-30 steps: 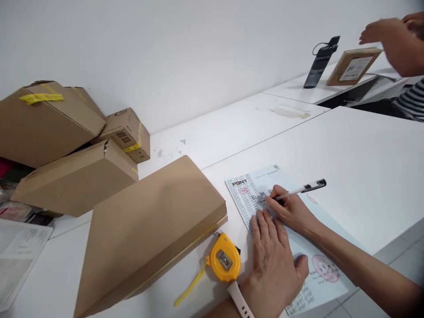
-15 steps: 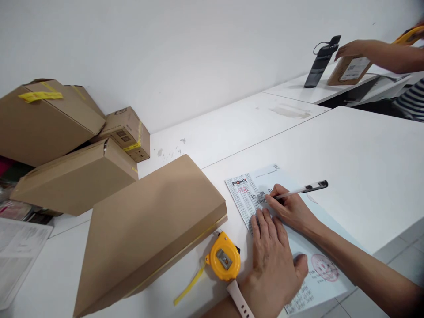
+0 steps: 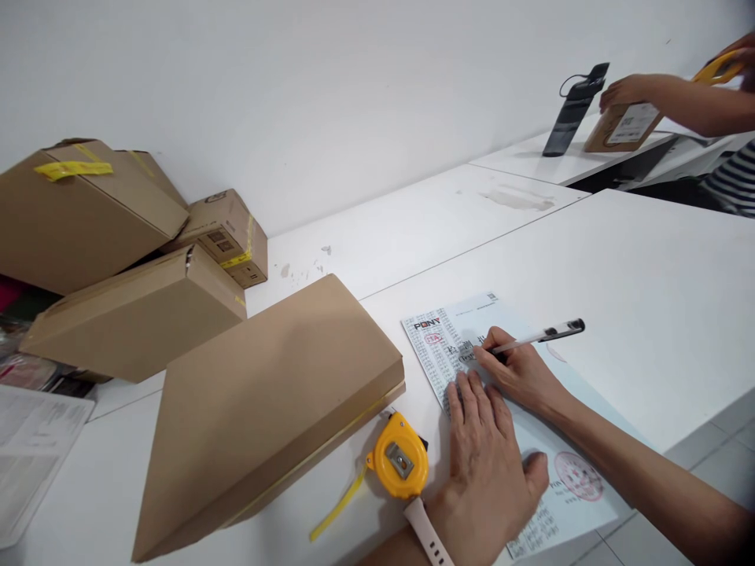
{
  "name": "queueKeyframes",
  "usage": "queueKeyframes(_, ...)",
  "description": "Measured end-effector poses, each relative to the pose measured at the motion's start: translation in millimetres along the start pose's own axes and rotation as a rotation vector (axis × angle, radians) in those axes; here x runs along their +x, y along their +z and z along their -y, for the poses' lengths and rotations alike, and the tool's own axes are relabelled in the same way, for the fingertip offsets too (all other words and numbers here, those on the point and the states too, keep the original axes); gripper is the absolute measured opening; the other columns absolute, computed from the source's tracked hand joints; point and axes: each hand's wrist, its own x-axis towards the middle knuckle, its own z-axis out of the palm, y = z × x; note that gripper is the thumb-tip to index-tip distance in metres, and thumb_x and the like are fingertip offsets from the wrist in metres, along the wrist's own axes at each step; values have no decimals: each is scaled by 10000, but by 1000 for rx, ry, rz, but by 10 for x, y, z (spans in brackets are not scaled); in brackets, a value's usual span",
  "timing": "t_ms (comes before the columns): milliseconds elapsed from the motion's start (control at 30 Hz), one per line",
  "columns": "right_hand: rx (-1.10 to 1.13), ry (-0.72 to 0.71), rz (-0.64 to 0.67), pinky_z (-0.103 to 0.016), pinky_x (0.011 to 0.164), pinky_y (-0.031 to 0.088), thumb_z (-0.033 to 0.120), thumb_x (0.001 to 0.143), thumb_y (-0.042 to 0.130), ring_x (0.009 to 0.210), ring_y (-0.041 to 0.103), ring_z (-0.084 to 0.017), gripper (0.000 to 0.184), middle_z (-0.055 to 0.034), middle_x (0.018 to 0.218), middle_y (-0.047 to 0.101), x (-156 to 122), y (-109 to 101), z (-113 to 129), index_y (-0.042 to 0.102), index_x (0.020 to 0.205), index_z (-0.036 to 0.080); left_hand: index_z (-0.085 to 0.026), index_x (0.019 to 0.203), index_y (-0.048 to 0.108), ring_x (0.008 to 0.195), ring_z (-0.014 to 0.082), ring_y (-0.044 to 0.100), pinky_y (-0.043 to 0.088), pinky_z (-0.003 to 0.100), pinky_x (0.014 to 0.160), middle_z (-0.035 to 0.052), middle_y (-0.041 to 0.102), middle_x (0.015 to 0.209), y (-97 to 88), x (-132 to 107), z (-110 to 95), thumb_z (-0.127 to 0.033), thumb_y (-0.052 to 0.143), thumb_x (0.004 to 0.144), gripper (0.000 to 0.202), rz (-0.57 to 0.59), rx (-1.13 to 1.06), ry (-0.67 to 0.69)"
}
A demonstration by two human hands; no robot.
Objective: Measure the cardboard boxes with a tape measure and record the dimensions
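A light blue printed sheet point(image 3: 560, 440) with a red round stamp lies on the white table, close to its front edge. My left hand point(image 3: 487, 464) rests flat on the sheet, fingers stretched out. Just beyond it, my right hand point(image 3: 522, 369) grips a pen point(image 3: 543, 334) with a clear barrel and black ends. The pen leans to the right, and its tip, hidden by my fingers, is down at the large dark characters. Left of my left wrist lies a yellow tape measure point(image 3: 401, 468), a short piece of its tape pulled out.
A flat cardboard box point(image 3: 277, 393) lies left of the tape measure. Several more cartons point(image 3: 135, 314) are piled at the far left, near some papers point(image 3: 41, 456). At the back right stand a dark water bottle point(image 3: 572, 114) and a small box point(image 3: 625, 130) under a co-worker's hand point(image 3: 628, 90).
My hands, the pen and the sheet look almost the same. At the back right, the co-worker's yellow tool has shifted slightly left and down.
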Motion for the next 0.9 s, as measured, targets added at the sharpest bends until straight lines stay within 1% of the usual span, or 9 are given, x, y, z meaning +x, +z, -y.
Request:
queueKeyframes(100, -5, 3, 2, -311, 509, 294, 428, 911, 590, 527, 347, -140, 306, 48, 571, 405, 0, -6, 8, 461, 691, 258, 74, 1513, 393, 1502, 393, 371, 342, 494, 1242, 302, 448, 1565, 14, 0, -1, -581, 394, 1017, 821, -15, 9, -1)
queueKeyframes(300, -12, 13, -20, -299, 500, 282, 431, 904, 577, 521, 341, -132, 302, 56, 556, 393, -3, -2, 19, 453, 692, 256, 48, 1504, 429, 1503, 381, 375, 385, 495, 1217, 270, 472, 1564, 5, -5, 0, -578, 374, 1022, 792, -33, 32, -3)
queueKeyframes(500, -22, -5, 1, -305, 517, 283, 417, 921, 556, 528, 337, -132, 288, 59, 575, 391, 4, 7, -17, 453, 705, 256, 63, 1503, 419, 1497, 390, 382, 379, 490, 1226, 299, 463, 1556, 25, -7, -1, -583, 390, 1016, 810, -37, 1, 0)
queueKeyframes(667, -47, 2, -10, -312, 528, 295, 411, 911, 550, 531, 359, -139, 277, 52, 574, 416, 5, -1, 10, 451, 703, 258, 52, 1506, 423, 1498, 392, 378, 395, 497, 1217, 284, 463, 1564, 30, -5, 3, -581, 386, 1019, 799, -33, -18, -8)
queueKeyframes(900, -45, 6, -8, -307, 518, 287, 391, 889, 555, 525, 352, -137, 269, 54, 560, 400, 5, -6, 22, 441, 683, 259, 67, 1506, 410, 1503, 403, 365, 365, 504, 1236, 315, 438, 1566, 39, -4, 5, -578, 430, 1006, 817, -27, -50, -7)
